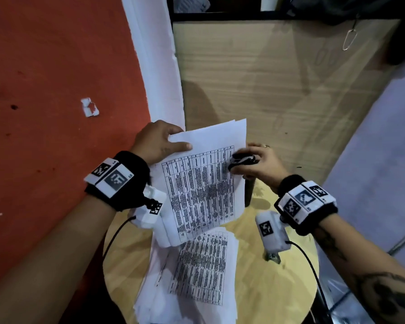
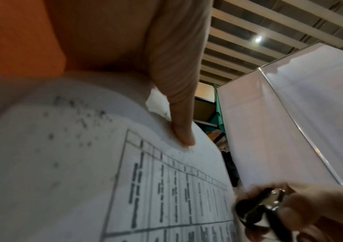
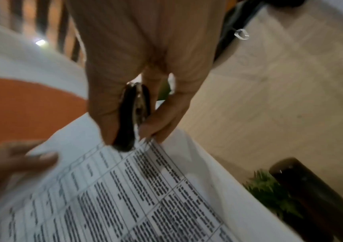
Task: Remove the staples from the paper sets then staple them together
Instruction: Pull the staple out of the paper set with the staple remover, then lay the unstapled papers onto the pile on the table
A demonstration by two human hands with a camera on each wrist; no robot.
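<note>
My left hand (image 1: 173, 139) holds a set of printed table sheets (image 1: 201, 183) up above the round table, pinching its top left corner with the thumb (image 2: 182, 127) on top. My right hand (image 1: 250, 157) grips a small black tool with metal parts (image 1: 242, 160) at the set's upper right edge. The frames do not show whether this tool (image 3: 129, 122) is a stapler or a staple remover. More printed sheets (image 1: 204, 265) lie loosely stacked on the table below. No staple shows in any view.
The round wooden table (image 1: 267, 288) stands against an orange wall (image 1: 56, 90) and a wooden panel (image 1: 267, 78). A dark post (image 3: 311, 196) rises at the table's right, behind the held sheets. A small metal object (image 1: 272, 257) lies on the table under my right wrist.
</note>
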